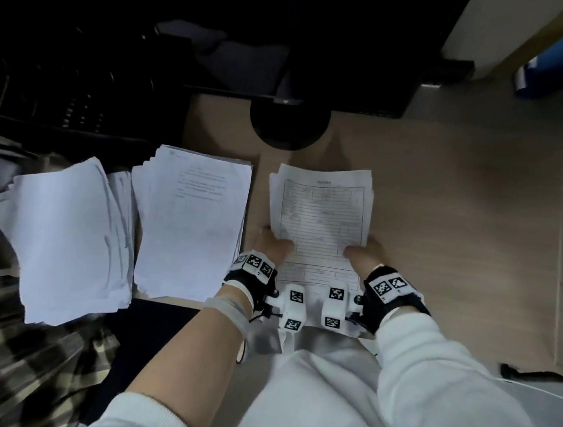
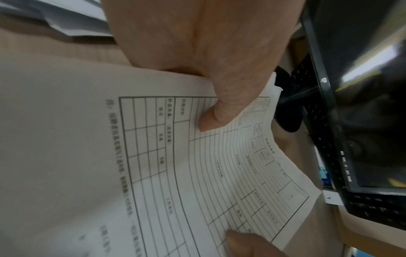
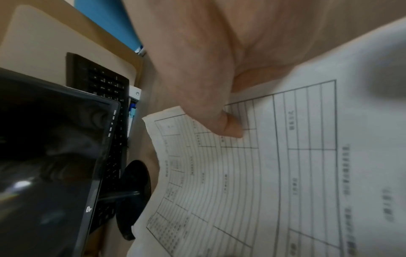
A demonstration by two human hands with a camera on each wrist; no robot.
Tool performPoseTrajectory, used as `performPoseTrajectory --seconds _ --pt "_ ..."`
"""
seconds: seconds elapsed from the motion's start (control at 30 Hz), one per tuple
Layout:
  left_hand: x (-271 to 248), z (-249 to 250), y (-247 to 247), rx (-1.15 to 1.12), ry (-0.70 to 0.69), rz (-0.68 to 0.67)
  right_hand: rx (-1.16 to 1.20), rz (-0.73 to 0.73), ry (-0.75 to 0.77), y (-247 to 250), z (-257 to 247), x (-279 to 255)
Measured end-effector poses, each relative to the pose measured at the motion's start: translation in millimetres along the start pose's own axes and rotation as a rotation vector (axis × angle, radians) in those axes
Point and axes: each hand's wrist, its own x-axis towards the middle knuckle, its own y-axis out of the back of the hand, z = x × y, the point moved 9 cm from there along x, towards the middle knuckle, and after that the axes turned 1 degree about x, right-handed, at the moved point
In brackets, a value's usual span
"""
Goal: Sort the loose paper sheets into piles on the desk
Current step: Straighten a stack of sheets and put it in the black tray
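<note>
A thin stack of white printed form sheets with ruled tables (image 1: pixel 321 210) is held between both hands, its near part gripped and its far end reaching away over the beige wooden worktop (image 1: pixel 462 213). The left hand (image 1: pixel 271 247) pinches the left edge, thumb on top; the right hand (image 1: pixel 363 255) pinches the right edge likewise. Left of the left hand, two piles of white paper (image 1: pixel 189 225) lie on the worktop. Beyond the hands stands a black monitor base (image 1: pixel 288 128).
</note>
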Motion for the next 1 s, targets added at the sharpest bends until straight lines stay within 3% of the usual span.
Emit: performPoseTrajectory --seconds 0.07,0.27,0.43,0.6,0.8,1.0 --pt "-25.3 25.3 15.5 -0.037 -0.133 0.008 0.133 -0.004 0.078 -0.1 -11.0 -12.1" --pt "-127.0 129.2 87.8 -0.350 -0.529 0.083 0.395 0.230 0.408 67.3 -117.0 -114.3" --pt "-168.4 157.0 110.6 -0.480 -0.739 0.067 0.580 0.282 0.637 97.1 -150.5 -173.8" --pt "-114.0 106.5 80.0 -0.086 -0.572 0.093 0.299 0.160 0.271 60.6 -88.3 -131.5" --pt "-97.1 103.8 61.2 0.040 -0.502 0.156 0.270 0.169 0.320 54.7 -79.7 -85.9" --pt "-93.8 98.6 62.9 -0.261 -0.382 0.235 0.271 0.113 0.358 69.2 -93.4 -62.3"
